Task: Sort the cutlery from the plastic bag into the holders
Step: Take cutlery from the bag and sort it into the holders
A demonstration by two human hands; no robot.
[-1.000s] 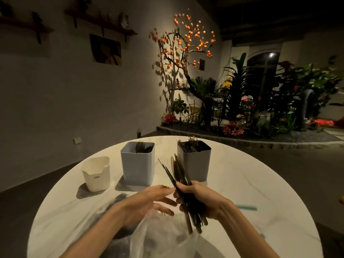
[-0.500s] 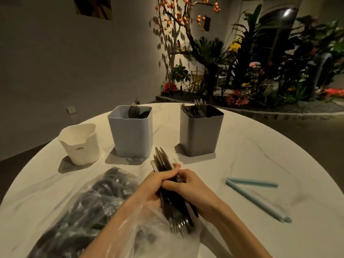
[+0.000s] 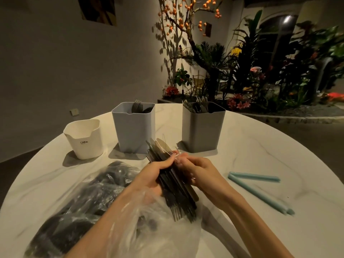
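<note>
Plastic bag [image 3: 78,207]: lying at the table's [image 3: 260,146] near-left edge.
Left hand [image 3: 150,175]: gripping the cutlery bundle [image 3: 175,185].
Right hand [image 3: 199,170]: pinching the same bundle above the bag.
Holders: white holder [image 3: 84,138], blue holder [image 3: 134,127], grey holder [image 3: 202,127] standing toward the far edge.

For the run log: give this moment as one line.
left hand: grips cutlery bundle | right hand: pinches bundle top | plastic bag: on table | white holder: no cutlery visible
</note>
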